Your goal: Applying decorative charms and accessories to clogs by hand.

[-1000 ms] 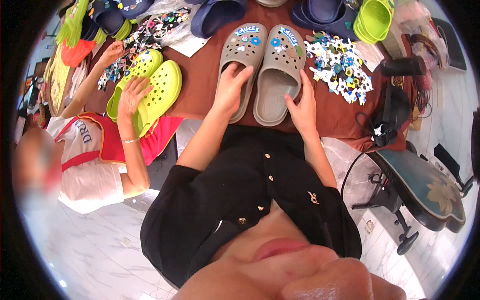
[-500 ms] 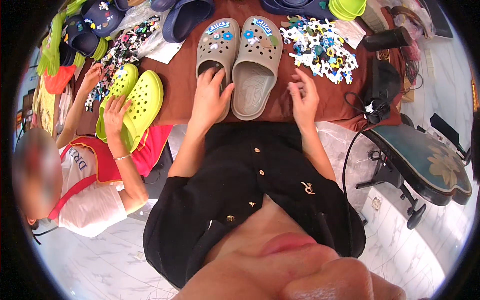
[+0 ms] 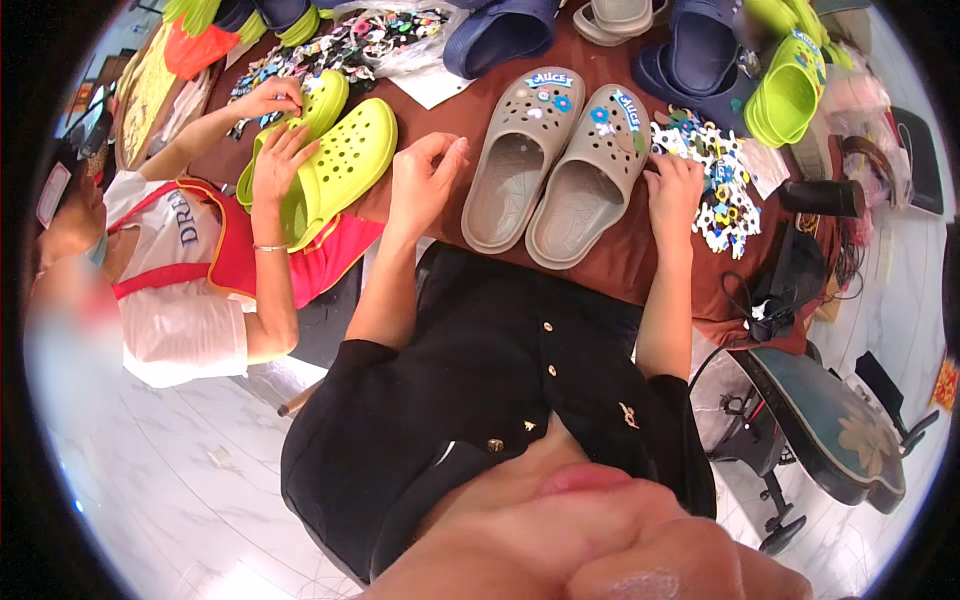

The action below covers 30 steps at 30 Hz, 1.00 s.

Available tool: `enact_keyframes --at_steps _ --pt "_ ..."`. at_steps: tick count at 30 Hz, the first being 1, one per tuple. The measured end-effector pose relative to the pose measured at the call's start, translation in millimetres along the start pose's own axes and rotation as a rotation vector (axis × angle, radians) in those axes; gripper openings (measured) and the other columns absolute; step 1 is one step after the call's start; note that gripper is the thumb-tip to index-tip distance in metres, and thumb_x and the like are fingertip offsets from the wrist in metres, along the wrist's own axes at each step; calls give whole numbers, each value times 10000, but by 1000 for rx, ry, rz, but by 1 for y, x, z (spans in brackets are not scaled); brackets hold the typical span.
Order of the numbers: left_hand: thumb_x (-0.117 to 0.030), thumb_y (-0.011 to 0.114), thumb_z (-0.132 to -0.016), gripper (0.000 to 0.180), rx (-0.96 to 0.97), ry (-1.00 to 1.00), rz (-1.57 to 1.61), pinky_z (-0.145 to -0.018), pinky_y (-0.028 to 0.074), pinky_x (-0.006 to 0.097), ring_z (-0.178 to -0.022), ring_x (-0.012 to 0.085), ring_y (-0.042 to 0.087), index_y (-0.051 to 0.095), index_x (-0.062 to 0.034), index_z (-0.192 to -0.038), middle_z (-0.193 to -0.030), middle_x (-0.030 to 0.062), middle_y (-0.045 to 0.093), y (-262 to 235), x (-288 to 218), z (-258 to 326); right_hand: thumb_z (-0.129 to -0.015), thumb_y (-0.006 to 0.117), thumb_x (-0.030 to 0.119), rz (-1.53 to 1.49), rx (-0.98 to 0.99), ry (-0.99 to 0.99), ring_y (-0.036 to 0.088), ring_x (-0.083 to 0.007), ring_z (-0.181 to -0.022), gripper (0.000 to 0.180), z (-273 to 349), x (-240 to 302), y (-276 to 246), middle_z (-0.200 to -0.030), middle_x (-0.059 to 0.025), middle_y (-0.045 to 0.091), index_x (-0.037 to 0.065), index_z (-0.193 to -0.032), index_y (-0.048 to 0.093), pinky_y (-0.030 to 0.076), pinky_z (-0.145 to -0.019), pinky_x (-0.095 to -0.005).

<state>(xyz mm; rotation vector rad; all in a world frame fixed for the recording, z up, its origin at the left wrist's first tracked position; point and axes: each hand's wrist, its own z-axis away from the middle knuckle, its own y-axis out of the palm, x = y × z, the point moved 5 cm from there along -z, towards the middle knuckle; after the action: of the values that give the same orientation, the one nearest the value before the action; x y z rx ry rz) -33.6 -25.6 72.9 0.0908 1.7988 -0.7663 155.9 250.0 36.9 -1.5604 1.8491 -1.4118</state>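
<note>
A pair of grey clogs [image 3: 588, 185] lies side by side on the brown-covered table, toes pointing away from me. Blue flowers, name tags and other small charms sit on both toes. To the left of the pair, apart from it, my left hand [image 3: 422, 185] is raised with its fingers curled together; whatever they may hold is hidden. My right hand [image 3: 676, 195] is by the outer side of the right clog, at the near edge of a pile of white, black and yellow charms [image 3: 728, 205]. Its fingers are bent but apart, with nothing visible in them.
On my left a co-worker's hands [image 3: 278, 165] touch lime-green clogs [image 3: 350, 150]. Behind them lie more mixed charms [image 3: 385, 45] and plastic bags. Navy clogs [image 3: 505, 38] and stacked lime clogs [image 3: 787, 95] stand farther back. A black cylinder [image 3: 822, 198] and cable are at right.
My left hand has come off the left grey clog and curled its fingers. My right hand has come closer to the right clog and charm pile. The whole view has shifted and turned.
</note>
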Motion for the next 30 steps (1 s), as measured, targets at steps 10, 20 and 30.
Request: enact_keyframes --at_steps 10,20,30 --pt "-136 635 -906 287 -51 58 68 -743 522 316 -872 212 653 594 -12 -1162 -1039 152 642 25 39 -13 -696 736 41 98 25 56 529 -286 -958 220 1 -10 13 -926 -64 638 70 -896 651 403 -845 -409" --pt "-138 569 -939 264 -123 147 82 -766 510 329 -916 253 641 595 -8 -1167 -1051 155 641 52 60 -17 -756 745 1 -541 -113 423 585 -130 -760 179 7 -3 -12 -877 -70 647 -15 -903 645 476 -713 -256" --pt "-161 571 -935 297 -47 153 224 -797 503 319 -997 236 623 580 -12 -1191 -1120 137 625 51 57 -12 -757 709 -47 -864 -21 198 642 -141 -867 134 -57 81 -4 -928 -84 693 -17 -886 685 496 -788 -258"
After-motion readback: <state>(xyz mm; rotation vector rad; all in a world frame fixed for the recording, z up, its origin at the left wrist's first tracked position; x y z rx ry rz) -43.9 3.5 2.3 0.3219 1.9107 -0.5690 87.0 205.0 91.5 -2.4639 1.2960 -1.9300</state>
